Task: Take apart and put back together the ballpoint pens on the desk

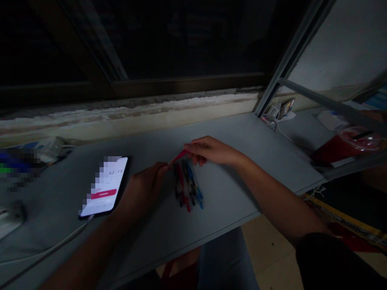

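Observation:
A slim pink pen [179, 156] is stretched between my two hands above the table. My left hand [148, 183] pinches its lower, pale end, while the fingers of my right hand [203, 150] close on its pink upper end. Just below the hands, a small bundle of pens [188, 185] in red, black and blue lies on the grey tabletop [223, 193]. Whether a clear sleeve holds the bundle is hard to tell in the dim light.
Left of my left hand lies a lit phone [105, 187] with a white cable [69, 237]. A white plug or adapter [12, 219] sits at the far left. Beyond a metal frame post [281, 86] on the right stands a red drink cup [347, 145]. A dark window [181, 40] spans the back.

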`<move>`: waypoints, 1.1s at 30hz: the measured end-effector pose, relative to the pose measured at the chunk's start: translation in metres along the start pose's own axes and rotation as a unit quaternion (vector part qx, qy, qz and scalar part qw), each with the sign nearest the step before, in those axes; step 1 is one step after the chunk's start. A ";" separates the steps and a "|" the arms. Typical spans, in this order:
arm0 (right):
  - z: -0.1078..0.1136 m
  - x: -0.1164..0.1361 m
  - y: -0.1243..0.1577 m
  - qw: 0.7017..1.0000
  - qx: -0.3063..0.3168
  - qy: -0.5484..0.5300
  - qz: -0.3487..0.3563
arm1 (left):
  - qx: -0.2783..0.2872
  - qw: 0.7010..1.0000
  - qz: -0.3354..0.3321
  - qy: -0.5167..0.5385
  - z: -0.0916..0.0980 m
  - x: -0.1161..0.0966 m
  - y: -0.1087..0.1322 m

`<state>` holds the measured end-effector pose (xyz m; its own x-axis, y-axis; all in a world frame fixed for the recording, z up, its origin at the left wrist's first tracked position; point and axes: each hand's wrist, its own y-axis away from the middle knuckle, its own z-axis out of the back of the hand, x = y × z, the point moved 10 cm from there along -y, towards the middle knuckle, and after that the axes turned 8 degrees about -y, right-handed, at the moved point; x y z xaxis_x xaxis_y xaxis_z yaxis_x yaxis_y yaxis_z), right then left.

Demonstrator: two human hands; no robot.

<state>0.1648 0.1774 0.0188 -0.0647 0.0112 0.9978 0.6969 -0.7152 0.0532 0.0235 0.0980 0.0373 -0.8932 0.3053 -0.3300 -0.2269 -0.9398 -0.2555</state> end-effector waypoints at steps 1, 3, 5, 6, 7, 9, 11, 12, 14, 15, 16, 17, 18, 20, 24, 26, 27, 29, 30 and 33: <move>0.003 0.000 0.000 1.000 -0.007 0.013 0.003 | 0.002 1.000 -0.002 -0.001 0.000 0.000 -0.001; 0.004 0.006 0.001 0.999 -0.009 0.014 0.041 | 0.006 1.000 -0.002 0.002 -0.002 0.001 -0.001; 0.005 0.014 0.002 0.997 -0.010 0.010 0.080 | 0.008 1.000 0.004 0.006 -0.002 0.002 -0.001; 0.006 0.014 0.002 0.996 -0.015 0.014 0.082 | 0.009 1.000 0.007 0.008 -0.002 0.002 -0.001; 0.007 0.013 0.002 0.997 -0.023 0.023 0.072 | 0.010 1.000 0.007 0.011 -0.002 0.002 -0.001; 0.011 0.009 0.002 0.998 -0.035 0.041 0.043 | 0.018 1.000 0.002 0.020 -0.004 0.000 0.000; 0.012 0.011 0.002 0.998 -0.036 0.033 0.050 | 0.021 0.999 -0.006 0.029 -0.006 -0.002 0.000; 0.013 0.014 0.003 0.997 -0.035 0.018 0.067 | 0.021 0.999 -0.005 0.032 -0.007 -0.001 0.000; 0.016 0.018 0.003 0.995 -0.042 -0.012 0.086 | 0.016 0.999 0.005 0.037 -0.008 0.002 0.001; 0.018 0.016 0.003 0.995 -0.050 -0.016 0.081 | 0.012 0.999 0.010 0.040 -0.008 0.004 0.001; 0.020 0.013 0.002 0.996 -0.057 -0.010 0.069 | 0.010 0.999 0.014 0.042 -0.009 0.005 0.001; 0.021 0.011 0.002 0.996 -0.063 0.000 0.059 | 0.009 0.999 0.017 0.044 -0.009 0.006 0.001; 0.021 0.010 0.001 0.996 -0.064 0.005 0.057 | 0.011 0.999 0.017 0.047 -0.010 0.007 0.001; 0.021 0.014 0.001 0.995 -0.055 -0.011 0.077 | 0.018 0.998 0.015 0.053 -0.012 0.007 0.001; 0.024 0.027 0.004 0.988 -0.052 -0.073 0.127 | 0.020 0.997 0.003 0.072 -0.012 0.002 0.000; 0.028 0.032 0.006 0.985 -0.066 -0.084 0.137 | 0.019 0.997 -0.001 0.073 -0.012 0.000 0.000; 0.030 0.034 0.007 0.983 -0.074 -0.087 0.140 | 0.021 0.997 -0.003 0.073 -0.013 0.000 0.000; 0.034 0.036 0.008 0.981 -0.096 -0.089 0.143 | 0.025 0.997 -0.004 0.077 -0.014 -0.001 0.000; 0.037 0.036 0.009 0.980 -0.109 -0.086 0.144 | 0.028 0.996 -0.006 0.080 -0.015 -0.001 0.000; 0.044 0.036 0.009 0.976 -0.143 -0.073 0.147 | 0.038 0.996 -0.004 0.082 -0.016 -0.001 0.000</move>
<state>0.2002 0.2016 0.0573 0.2252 -0.1397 0.9642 0.4405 -0.8682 -0.2287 0.0309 0.0998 0.0227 -0.8179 0.3271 -0.4734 -0.2670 -0.9445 -0.1913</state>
